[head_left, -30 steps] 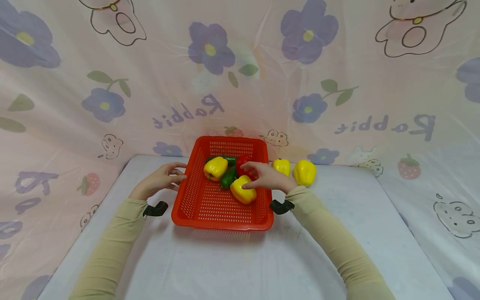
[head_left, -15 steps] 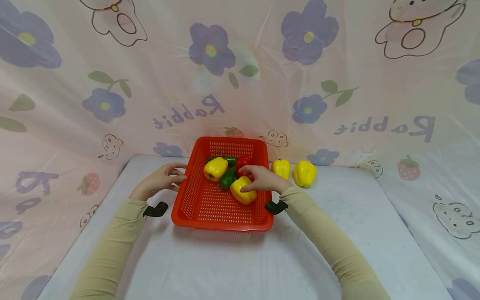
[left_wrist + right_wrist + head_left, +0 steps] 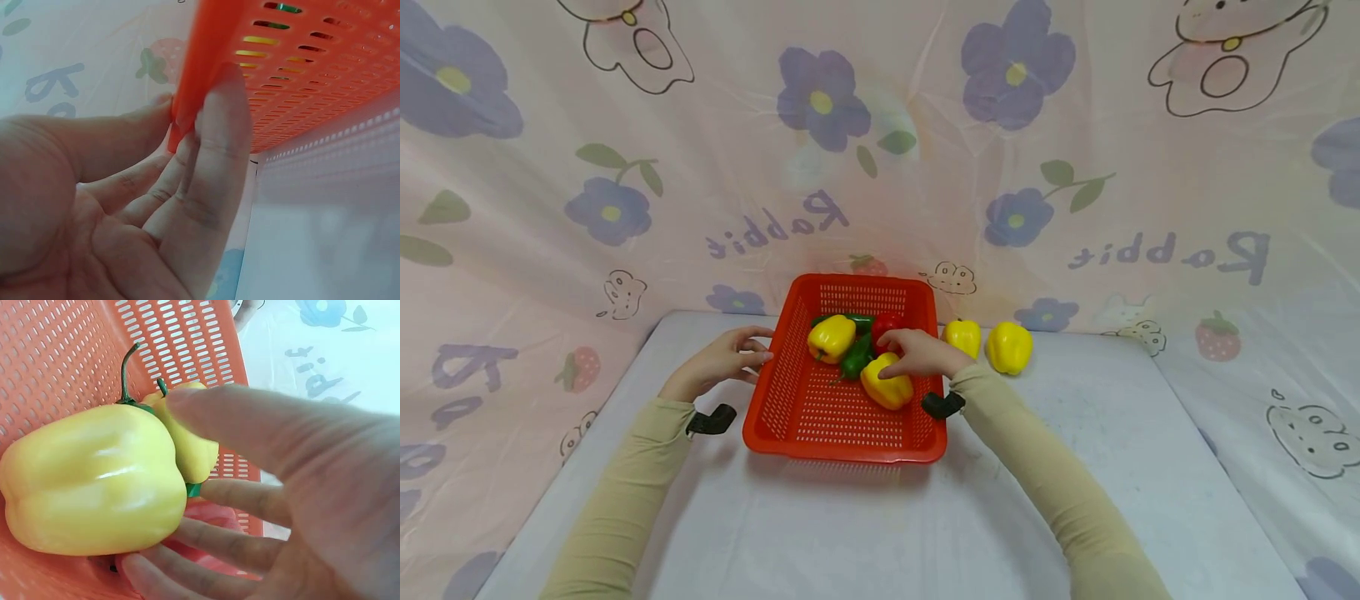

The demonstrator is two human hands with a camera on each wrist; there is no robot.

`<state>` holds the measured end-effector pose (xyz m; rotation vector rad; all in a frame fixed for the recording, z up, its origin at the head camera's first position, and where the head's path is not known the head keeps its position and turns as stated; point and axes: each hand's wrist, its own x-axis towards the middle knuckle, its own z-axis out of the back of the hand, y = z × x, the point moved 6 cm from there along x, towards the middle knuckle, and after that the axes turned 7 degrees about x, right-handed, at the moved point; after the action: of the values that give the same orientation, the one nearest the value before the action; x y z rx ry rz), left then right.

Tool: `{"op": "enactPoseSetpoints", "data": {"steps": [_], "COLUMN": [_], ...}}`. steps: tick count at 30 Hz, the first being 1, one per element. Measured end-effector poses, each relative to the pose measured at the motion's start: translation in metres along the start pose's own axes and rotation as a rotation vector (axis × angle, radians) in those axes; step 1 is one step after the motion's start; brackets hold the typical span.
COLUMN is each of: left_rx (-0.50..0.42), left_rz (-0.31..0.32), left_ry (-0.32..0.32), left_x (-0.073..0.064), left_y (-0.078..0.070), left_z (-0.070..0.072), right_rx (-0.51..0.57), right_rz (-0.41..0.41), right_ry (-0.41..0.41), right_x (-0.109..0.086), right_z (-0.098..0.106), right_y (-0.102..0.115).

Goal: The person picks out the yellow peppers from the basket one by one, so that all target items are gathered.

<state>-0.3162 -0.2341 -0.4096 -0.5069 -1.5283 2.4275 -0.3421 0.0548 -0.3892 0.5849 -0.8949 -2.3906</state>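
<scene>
My left hand point(image 3: 718, 362) holds the left rim of a red perforated plastic basket point(image 3: 842, 452). In the left wrist view its thumb presses one side of the rim, with fingers on the other. My right hand point(image 3: 925, 354) reaches over the basket's right side, fingers spread loosely beside a yellow bell pepper point(image 3: 883, 392) lying inside. In the right wrist view the thumb stays apart from that pepper and the fingertips lie at its lower side, over something red point(image 3: 209, 522). Another yellow bell pepper point(image 3: 831, 338), a green pepper point(image 3: 856, 358) and a red vegetable point(image 3: 887, 323) share the basket.
Two more yellow bell peppers, a left one point(image 3: 962, 337) and a right one point(image 3: 1009, 347), stand on the white table point(image 3: 1075, 408) right of the basket. A long dark green vegetable point(image 3: 859, 321) lies at the basket's back. Patterned cloth point(image 3: 880, 192) hangs behind.
My right hand has shifted slightly left and its wrist has swung left over the basket's right rim. The left hand, the basket and the peppers have stayed in place.
</scene>
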Motion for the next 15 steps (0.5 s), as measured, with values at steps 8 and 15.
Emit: {"op": "enactPoseSetpoints", "data": {"steps": [8, 15], "left_rx": [0.005, 0.002], "left_rz": [0.005, 0.000], "left_ry": [0.000, 0.005], "left_x": [0.0002, 0.0006], "left_y": [-0.0004, 0.0001], "left_z": [-0.0001, 0.0000], "right_rx": [0.045, 0.050], "right_rz": [-0.056, -0.074], "right_ry": [0.014, 0.008], "right_x": [0.0041, 0.0060], "right_z": [-0.0014, -0.0025], "right_y": [-0.0052, -0.0077]}}
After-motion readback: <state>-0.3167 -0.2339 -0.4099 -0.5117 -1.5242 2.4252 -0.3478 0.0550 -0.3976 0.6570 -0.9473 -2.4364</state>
